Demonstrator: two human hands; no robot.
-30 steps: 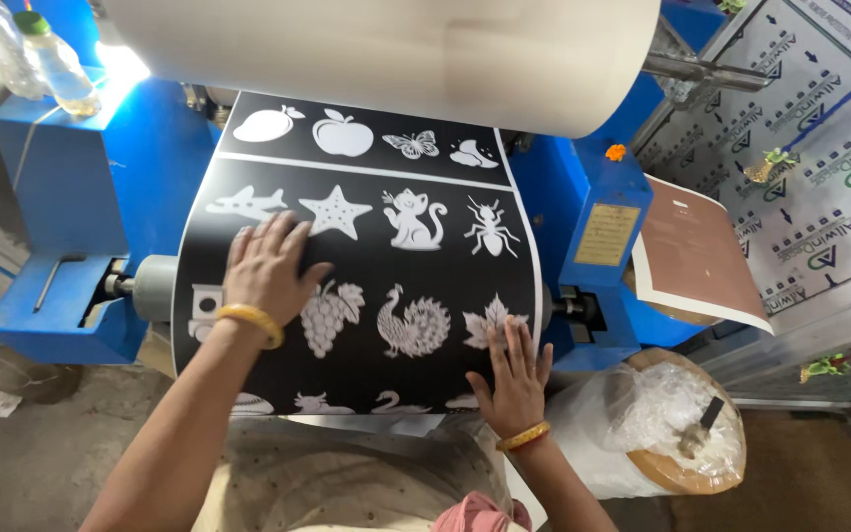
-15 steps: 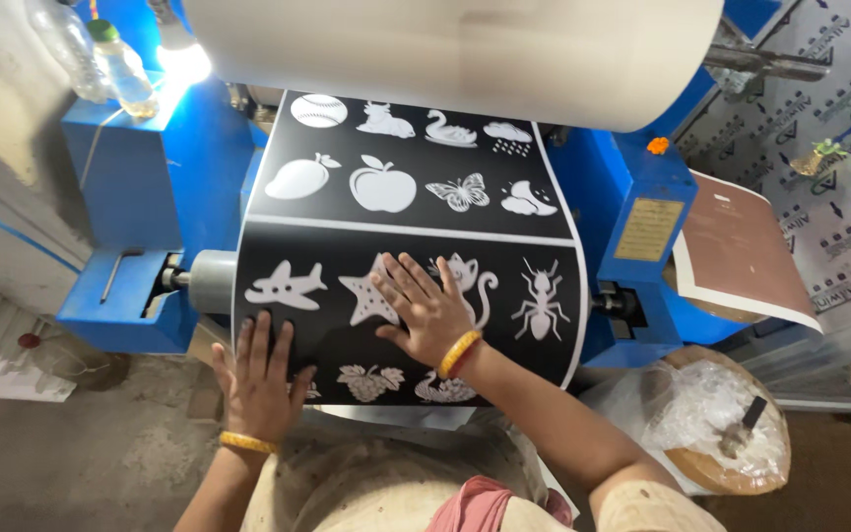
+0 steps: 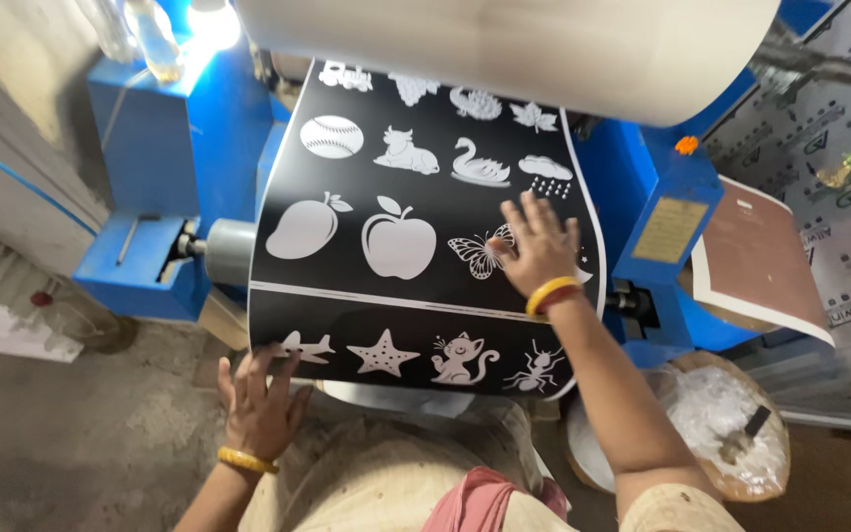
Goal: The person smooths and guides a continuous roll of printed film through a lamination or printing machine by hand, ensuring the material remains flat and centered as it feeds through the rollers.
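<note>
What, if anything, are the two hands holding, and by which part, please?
The left hand grips the black sheet at its lower left corner. The right hand only presses flat on the sheet's right side, gripping nothing.

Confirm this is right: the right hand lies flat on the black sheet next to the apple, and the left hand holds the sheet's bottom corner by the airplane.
Not quite. In the head view the right hand lies beside the butterfly, not the apple. The left hand does hold the black sheet at its bottom corner by the airplane.
</note>
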